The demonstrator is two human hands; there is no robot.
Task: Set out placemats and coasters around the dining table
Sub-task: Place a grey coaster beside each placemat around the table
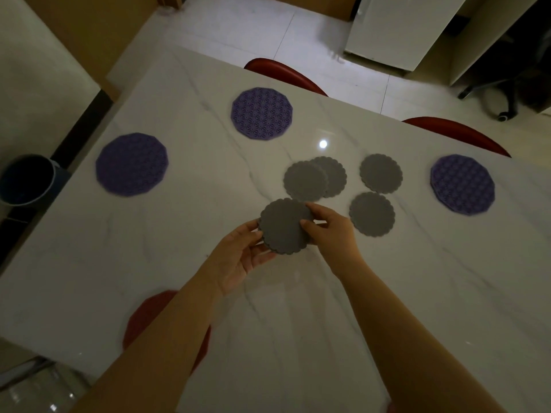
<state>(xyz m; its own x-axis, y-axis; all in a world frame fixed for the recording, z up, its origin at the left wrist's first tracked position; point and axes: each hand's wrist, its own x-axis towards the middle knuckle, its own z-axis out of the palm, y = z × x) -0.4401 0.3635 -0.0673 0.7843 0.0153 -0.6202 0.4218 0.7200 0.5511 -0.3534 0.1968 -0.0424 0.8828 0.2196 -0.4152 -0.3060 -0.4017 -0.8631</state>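
A grey scalloped coaster [283,226] is held above the marble table [268,308] by both hands. My left hand [238,257] grips its lower left edge, my right hand [331,231] pinches its right edge. Several more grey coasters lie beyond it: two overlapping [310,180], one further right [381,173] and one nearer [372,214]. Purple round placemats lie at the left [132,164], at the far side [261,113] and at the right [462,184], the right one looking like a small stack. A red placemat [146,314] sits near the front edge, partly hidden by my left forearm.
Two red chair backs [286,74] [456,135] stand at the table's far edge. A dark bucket [26,180] sits on the floor at the left. A white cabinet [396,31] and an office chair base [504,93] are beyond the table.
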